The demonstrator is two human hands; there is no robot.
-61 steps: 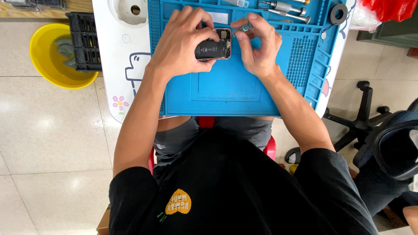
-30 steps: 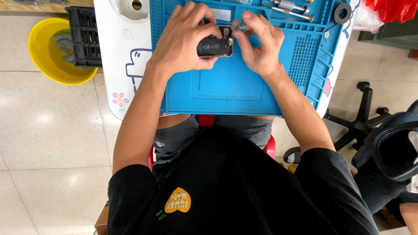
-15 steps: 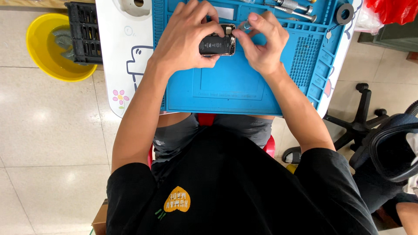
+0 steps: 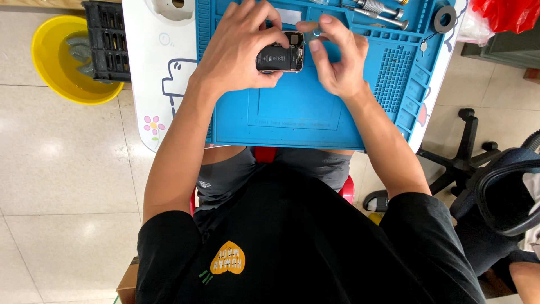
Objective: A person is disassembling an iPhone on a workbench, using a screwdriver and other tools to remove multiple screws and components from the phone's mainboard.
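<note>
Head view: yellow basin (image 4: 48, 42) on the tiled floor (image 4: 62, 169) holds grey items, kind unclear; black crate (image 4: 104, 39) beside it. Blue work mat (image 4: 292, 115) covers the white table (image 4: 149, 73); metal screwdrivers (image 4: 377, 10) lie in its top tray. Left hand (image 4: 236, 48) grips an opened phone (image 4: 279, 58) above the mat. Right hand (image 4: 337, 56) pinches a small tool (image 4: 314, 31) at the phone's edge. Black office chair (image 4: 478, 163) stands right.
</note>
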